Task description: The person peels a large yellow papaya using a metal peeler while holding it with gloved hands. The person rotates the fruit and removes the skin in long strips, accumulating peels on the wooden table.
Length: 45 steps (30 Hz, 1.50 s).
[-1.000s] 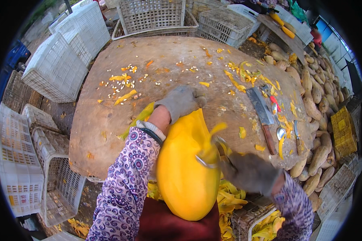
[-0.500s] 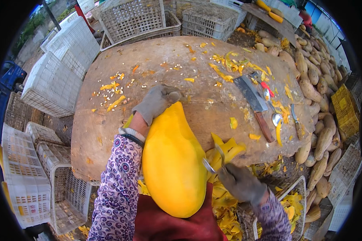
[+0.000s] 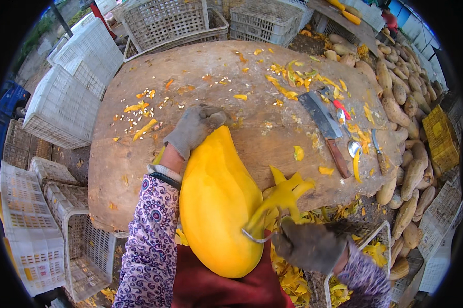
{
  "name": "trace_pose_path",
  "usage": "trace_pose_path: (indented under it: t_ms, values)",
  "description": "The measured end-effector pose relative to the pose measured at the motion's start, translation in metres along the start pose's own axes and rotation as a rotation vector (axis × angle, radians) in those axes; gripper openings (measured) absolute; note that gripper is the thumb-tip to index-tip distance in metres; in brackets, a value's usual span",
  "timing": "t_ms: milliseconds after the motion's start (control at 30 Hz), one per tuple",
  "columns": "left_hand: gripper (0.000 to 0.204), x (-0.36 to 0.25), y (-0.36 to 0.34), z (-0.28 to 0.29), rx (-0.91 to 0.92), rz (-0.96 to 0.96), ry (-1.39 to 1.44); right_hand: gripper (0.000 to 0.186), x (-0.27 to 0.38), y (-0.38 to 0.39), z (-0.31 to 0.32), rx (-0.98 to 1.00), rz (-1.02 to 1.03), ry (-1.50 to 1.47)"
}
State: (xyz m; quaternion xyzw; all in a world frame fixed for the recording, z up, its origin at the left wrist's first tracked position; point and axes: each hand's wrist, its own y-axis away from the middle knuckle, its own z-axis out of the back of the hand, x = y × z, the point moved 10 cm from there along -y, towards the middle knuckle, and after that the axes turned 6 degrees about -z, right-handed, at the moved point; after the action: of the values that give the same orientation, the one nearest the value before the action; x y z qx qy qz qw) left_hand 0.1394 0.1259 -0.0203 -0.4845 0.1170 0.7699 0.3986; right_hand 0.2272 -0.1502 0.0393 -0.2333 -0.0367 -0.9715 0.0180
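A large, mostly peeled yellow squash [image 3: 218, 205] leans upright between the table edge and my red-aproned lap, its narrow end away from me. My gloved left hand [image 3: 194, 131] is closed over that narrow end. At the squash's lower right side, my gloved right hand [image 3: 308, 245] grips a peeler whose curved metal blade [image 3: 254, 238] touches the flesh; its handle is hidden by the fingers. Strips of yellow-green peel [image 3: 280, 197] hang over the blade and reach onto the table's near edge.
On the worn wooden table [image 3: 164, 92] lie a cleaver [image 3: 321, 123], a spoon [image 3: 354, 148], a small knife [image 3: 379, 151], seeds and peel scraps. Below right, a crate [image 3: 375, 251] holds peel. Unpeeled squashes [image 3: 396, 110] pile up at right; white crates [image 3: 62, 108] stand left.
My right hand has moved down and slightly right with the peeler, its blade passing lower along the squash's right side. A peel strip now trails over the blade. My left hand keeps its hold.
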Motion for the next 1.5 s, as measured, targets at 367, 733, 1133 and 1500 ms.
trace_pose_path:
  t_ms: [367,733,1133,1500]
  values:
    - [0.028,0.010,0.000,0.002,-0.042,0.014,-0.018,0.021,-0.025,0.060,-0.015,-0.013,-0.298,-0.190]
    - [0.030,0.011,0.000,-0.001,0.023,0.064,0.093,0.017,0.013,-0.076,0.008,-0.026,0.182,0.067]
    - [0.029,0.011,-0.002,0.001,0.021,0.075,-0.040,0.028,-0.007,0.074,-0.009,-0.102,-0.215,-0.009]
    - [0.029,0.018,-0.002,0.001,0.025,0.065,-0.009,0.029,0.067,-0.022,0.025,-0.340,0.323,0.379]
